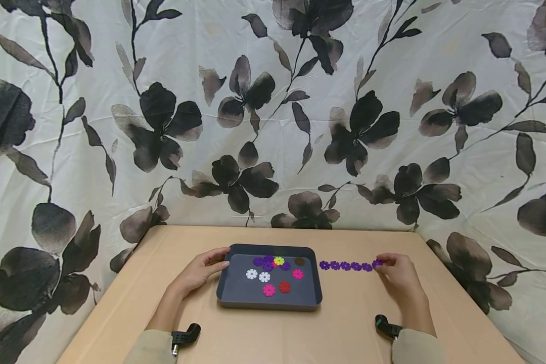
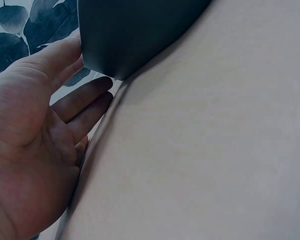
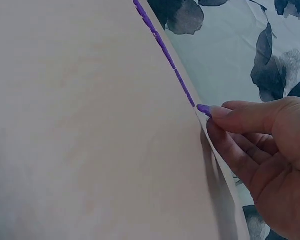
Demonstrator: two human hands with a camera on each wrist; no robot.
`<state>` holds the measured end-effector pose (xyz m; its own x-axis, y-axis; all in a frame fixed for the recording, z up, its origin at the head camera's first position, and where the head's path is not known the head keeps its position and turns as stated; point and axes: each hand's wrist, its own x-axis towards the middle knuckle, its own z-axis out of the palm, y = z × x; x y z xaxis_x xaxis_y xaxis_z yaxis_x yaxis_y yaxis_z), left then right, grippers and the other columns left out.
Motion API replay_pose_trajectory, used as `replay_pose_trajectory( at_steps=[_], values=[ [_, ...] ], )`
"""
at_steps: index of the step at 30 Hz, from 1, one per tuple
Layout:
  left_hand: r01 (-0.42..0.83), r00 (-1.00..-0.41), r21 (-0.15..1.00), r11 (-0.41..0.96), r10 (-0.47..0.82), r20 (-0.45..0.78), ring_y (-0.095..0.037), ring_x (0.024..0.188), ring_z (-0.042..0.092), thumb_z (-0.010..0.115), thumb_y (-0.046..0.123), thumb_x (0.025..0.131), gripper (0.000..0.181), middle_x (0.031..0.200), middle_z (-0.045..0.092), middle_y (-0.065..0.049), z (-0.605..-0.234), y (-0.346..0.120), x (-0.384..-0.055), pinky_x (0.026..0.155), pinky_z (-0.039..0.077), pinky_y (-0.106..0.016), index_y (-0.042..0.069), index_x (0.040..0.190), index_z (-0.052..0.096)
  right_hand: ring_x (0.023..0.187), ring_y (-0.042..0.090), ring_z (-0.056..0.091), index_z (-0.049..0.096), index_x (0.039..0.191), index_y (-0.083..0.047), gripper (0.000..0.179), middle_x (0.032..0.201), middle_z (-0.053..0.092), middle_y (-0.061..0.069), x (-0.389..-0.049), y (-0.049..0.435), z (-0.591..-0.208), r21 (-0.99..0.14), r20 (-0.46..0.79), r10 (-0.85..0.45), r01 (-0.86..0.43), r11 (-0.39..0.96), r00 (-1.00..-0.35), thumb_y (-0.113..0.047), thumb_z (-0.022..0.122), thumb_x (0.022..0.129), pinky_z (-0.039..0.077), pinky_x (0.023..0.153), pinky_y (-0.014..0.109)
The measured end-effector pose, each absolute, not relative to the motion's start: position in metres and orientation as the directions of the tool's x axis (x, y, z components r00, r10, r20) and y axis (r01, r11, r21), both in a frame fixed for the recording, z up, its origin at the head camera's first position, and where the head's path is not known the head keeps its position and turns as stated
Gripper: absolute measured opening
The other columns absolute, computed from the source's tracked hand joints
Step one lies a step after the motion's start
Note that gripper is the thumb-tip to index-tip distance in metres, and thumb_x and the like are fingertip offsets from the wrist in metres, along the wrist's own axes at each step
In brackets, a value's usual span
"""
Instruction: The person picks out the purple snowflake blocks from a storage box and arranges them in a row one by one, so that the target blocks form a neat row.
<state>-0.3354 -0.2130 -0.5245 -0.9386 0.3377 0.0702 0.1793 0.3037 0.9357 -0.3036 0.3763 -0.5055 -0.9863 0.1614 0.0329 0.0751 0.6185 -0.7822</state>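
While the right hand (image 1: 400,273) pinches a purple flower piece (image 1: 377,263), the left hand (image 1: 202,268) touches the tray (image 1: 236,296)

Held piece: at the right-hand end of a row of purple flower pieces (image 1: 345,266), just beside its last member. Whether the two are linked cannot be told. Right grip narrow, thumb and fingertips closed on the piece's edge; right wrist view agrees, the piece showing nearly edge-on.

Row: five pieces, laid in a near-straight line between tray and right hand, its near end just beside the tray's right wall.

Tray: dark grey, shallow, left of the row. Within it, purple pieces (image 1: 258,261) cluster near the far side, with a yellow piece (image 1: 279,261) among them. Also inside: a brown piece (image 1: 299,261), two white pieces (image 1: 252,274), pink pieces (image 1: 269,290), a red piece (image 1: 284,287).

Left hand: at the tray's left side, fingers fairly straight and spaced apart, touching the edge without curling around it.

Surroundings: light wooden-toned table (image 1: 346,323); behind it, white cloth (image 1: 300,151) printed with dark flowers.
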Motion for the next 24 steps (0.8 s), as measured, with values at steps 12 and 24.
replay_pose_trajectory(
  at_steps=[12, 24],
  values=[
    [0.183, -0.938, 0.936, 0.300, 0.339, 0.074, -0.036, 0.147, 0.047, 0.074, 0.033, 0.098, 0.063, 0.158, 0.051, -0.017, -0.524, -0.213, -0.335, 0.122, 0.037, -0.053, 0.009, 0.152, 0.053, 0.098, 0.030, 0.062, 0.069, 0.124, 0.008, 0.028, 0.114, 0.069, 0.023, -0.304, 0.377, -0.507, -0.714, 0.073, 0.150, 0.054, 0.698, -0.986, -0.003, 0.068, 0.099, 0.053, 0.073, 0.021],
    [0.177, -0.939, 0.940, 0.291, 0.336, 0.073, -0.035, 0.147, 0.048, 0.074, 0.033, 0.098, 0.062, 0.158, 0.051, -0.017, -0.526, -0.213, -0.336, 0.121, 0.038, -0.052, 0.010, 0.152, 0.053, 0.096, 0.018, 0.058, 0.074, 0.121, -0.002, 0.029, 0.117, 0.073, 0.019, -0.323, 0.332, -0.484, -0.719, 0.377, 0.154, -0.183, 0.671, -0.913, -0.023, 0.068, 0.103, 0.048, 0.071, 0.015]
  ],
)
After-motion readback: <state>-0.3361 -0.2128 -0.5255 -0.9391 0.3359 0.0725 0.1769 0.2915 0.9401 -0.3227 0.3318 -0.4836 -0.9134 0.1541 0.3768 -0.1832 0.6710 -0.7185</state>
